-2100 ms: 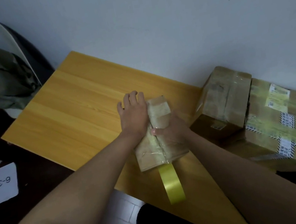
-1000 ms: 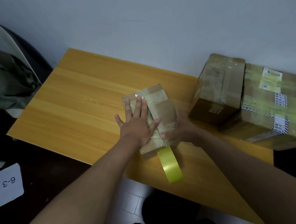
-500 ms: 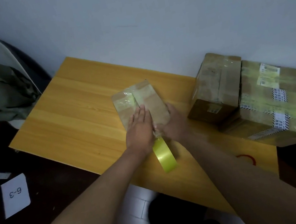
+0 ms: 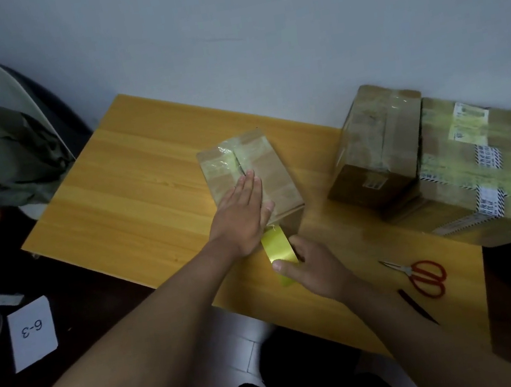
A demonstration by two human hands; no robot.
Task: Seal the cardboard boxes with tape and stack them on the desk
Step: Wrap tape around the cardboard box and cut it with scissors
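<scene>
A small taped cardboard box lies on the yellow wooden desk. My left hand presses flat on the box's near top, fingers straight. Just in front of the box, my right hand grips a roll of yellow tape, with a strip of tape running from the roll up to the box's near edge. At the desk's right end, two taped boxes sit side by side: a tall one and a wider one with labels.
Red-handled scissors and a dark knife lie on the desk's near right corner. A chair with green cloth stands at left. On the dark floor lies a paper marked 6-3. The wall runs behind the desk.
My right hand left the box's side and took hold of the tape roll in front of it. My left hand slid toward the box's near end. The scissors came into view.
</scene>
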